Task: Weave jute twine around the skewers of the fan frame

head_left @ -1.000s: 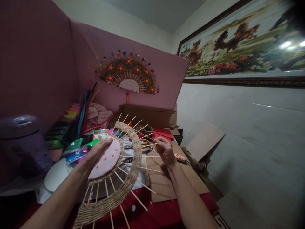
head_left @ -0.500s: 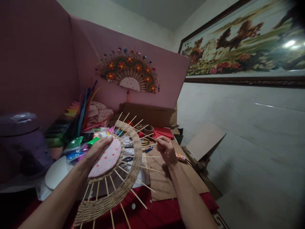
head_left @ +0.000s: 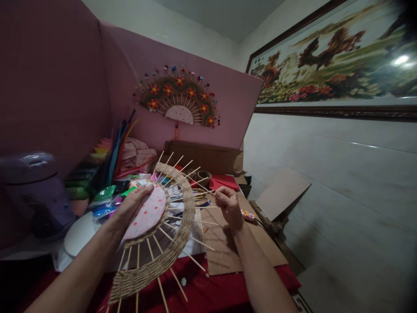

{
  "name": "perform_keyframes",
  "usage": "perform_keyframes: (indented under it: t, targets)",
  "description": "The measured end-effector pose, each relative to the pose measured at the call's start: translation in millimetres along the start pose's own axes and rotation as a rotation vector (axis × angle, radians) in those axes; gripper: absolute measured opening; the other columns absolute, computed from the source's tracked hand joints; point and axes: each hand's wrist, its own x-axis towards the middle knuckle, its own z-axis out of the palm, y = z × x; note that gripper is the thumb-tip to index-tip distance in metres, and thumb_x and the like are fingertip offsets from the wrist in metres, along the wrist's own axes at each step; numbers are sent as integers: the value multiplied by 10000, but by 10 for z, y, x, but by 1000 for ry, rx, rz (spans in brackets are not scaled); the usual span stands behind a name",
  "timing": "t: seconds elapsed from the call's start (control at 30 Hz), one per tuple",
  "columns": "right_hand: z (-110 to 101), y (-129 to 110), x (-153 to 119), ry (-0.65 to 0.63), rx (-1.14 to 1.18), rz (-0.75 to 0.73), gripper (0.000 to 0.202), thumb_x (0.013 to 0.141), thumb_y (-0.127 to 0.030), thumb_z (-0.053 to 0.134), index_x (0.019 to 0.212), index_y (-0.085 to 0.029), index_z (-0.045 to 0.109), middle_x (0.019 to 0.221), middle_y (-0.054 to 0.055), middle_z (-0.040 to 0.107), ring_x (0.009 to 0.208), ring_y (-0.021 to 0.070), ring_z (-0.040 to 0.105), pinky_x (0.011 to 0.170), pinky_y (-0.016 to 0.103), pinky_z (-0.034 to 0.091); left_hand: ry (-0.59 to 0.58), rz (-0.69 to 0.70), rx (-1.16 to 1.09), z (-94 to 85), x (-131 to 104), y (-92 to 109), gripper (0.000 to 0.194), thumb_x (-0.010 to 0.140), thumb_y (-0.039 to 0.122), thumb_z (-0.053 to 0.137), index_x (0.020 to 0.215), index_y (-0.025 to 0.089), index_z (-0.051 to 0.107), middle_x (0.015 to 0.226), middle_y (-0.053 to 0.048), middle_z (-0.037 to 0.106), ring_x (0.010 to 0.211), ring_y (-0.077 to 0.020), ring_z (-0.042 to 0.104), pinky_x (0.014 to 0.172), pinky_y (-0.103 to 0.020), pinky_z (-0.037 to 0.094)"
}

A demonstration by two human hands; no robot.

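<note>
A half-round fan frame (head_left: 187, 217) of woven twine on thin wooden sticks is held up in front of me. Its inner half-disc (head_left: 148, 214) is covered in pale pink fabric with red dots. My left hand (head_left: 135, 204) grips this half-disc, thumb on the front and the other fingers hidden behind. By the outer stick tips on the right, my right hand (head_left: 228, 204) is closed in a pinch. A thin strand (head_left: 202, 186), seemingly twine, runs from the woven band to those fingertips.
A finished flowered fan (head_left: 179, 98) hangs on the pink board. Cardboard (head_left: 224, 256) lies on the red-covered table, with a glue gun (head_left: 248, 214) at its edge. A tape roll (head_left: 204, 176), plastic bags (head_left: 106, 195) and a purple appliance (head_left: 35, 195) stand around.
The fan frame has turned slightly in my left hand, its lower end shifting right. My right hand stays pinched near the stick tips. The whole view has shifted a little.
</note>
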Motion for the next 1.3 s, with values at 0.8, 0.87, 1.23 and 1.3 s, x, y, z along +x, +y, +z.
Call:
perform_keyframes:
  t: [0.8,0.87,1.23,1.3]
  targets:
    - [144,71,-56,-73,23,251,139,568,-193,737,694,-173,680,480,-69,442,433,44,239,427,221,145,23,-129,-60,-42,36,-84,97,700,215,664,742,141,617,586,-17,668,427,-133,589,391,-201,459]
    - [154,63,-61,-67,38,251,159,557,-193,733,708,-175,689,475,-66,442,434,47,243,426,220,144,22,-128,-53,-48,45,-101,116,695,229,674,742,141,614,576,-14,664,419,-131,583,384,-200,453]
    - [126,105,-66,-127,-23,222,228,570,-154,649,782,-171,731,488,-66,408,448,49,194,435,235,123,-17,-69,-51,-69,76,-179,192,664,272,711,769,135,629,625,-27,682,472,-133,613,444,-205,494]
    - [115,120,-67,-159,-19,214,258,580,-139,621,809,-171,735,492,-68,378,456,49,176,442,236,111,-6,-79,-53,-57,83,-181,177,660,258,706,761,136,628,626,-33,684,475,-138,616,441,-209,494]
